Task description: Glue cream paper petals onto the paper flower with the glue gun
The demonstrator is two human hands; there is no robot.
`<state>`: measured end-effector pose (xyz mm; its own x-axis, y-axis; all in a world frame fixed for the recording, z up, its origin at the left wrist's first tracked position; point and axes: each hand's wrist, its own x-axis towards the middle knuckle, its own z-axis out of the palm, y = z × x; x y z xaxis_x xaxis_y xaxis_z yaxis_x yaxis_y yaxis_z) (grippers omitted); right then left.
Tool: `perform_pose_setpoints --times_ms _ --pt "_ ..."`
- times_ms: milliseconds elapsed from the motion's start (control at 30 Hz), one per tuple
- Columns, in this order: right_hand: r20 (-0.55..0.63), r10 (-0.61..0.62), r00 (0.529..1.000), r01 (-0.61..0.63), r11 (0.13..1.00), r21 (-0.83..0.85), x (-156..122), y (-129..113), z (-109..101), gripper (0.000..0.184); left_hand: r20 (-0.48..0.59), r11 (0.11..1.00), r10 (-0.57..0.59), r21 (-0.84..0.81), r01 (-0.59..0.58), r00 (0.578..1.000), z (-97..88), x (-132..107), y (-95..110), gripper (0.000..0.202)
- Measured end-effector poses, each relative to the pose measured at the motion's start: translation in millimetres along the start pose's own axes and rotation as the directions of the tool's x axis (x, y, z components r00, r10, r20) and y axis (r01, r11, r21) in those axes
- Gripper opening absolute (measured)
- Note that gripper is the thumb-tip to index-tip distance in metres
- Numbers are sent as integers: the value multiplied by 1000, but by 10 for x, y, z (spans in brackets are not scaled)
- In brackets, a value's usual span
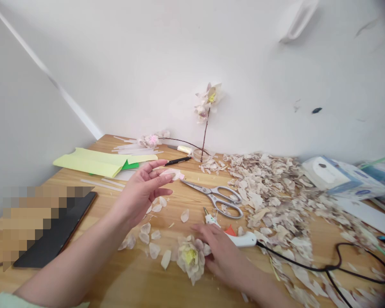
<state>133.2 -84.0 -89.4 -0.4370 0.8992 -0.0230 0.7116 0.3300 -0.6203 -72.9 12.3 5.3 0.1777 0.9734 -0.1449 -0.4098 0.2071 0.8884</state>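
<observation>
My left hand (149,188) is raised over the desk, thumb and fingers pinching a small whitish piece with a pink tip (176,173). Low at centre, my right hand (218,252) hovers at the right side of a pale petalled flower (191,256) with a yellow middle. Its fingers are bent but apart; its underside is hidden. Just behind it lies a white glue gun (247,240), nozzle pointing up and left. Silver scissors (211,194) rest further back, handles to the right. Loose pale petals (154,250) are scattered below my left hand.
A heap of dried petals (269,179) spreads over the right side, crossed by a black cord (291,262). Yellow-green paper (90,161) and a dark tablet-like slab (67,231) are at left. A flower stem (205,132) stands by the wall; a tissue pack (333,173) sits right.
</observation>
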Motion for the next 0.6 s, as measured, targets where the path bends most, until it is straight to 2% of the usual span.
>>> perform_pose_setpoints --times_ms 100,167,233,367,467,600 --pt "-34 103 994 -97 985 141 -15 -1 -70 57 0 1000 9 3 -9 1000 -14 12 -4 38" --pt "-49 212 976 -190 940 283 -23 -25 -165 58 2 1000 12 7 -12 1000 -22 22 -13 39" --pt "-73 288 955 -231 873 429 -29 -61 -274 61 11 1000 5 7 -5 1000 -19 28 -28 42" --pt "-195 350 916 -158 762 628 -45 -109 -449 69 8 1000 -18 19 18 1000 24 13 -64 45" --pt "-254 360 897 -97 723 684 -57 -103 -532 74 5 999 -25 36 25 1000 77 -3 -82 48" --pt "-272 339 901 -45 695 718 -36 -73 -636 73 26 996 -31 79 29 999 176 16 -80 53"
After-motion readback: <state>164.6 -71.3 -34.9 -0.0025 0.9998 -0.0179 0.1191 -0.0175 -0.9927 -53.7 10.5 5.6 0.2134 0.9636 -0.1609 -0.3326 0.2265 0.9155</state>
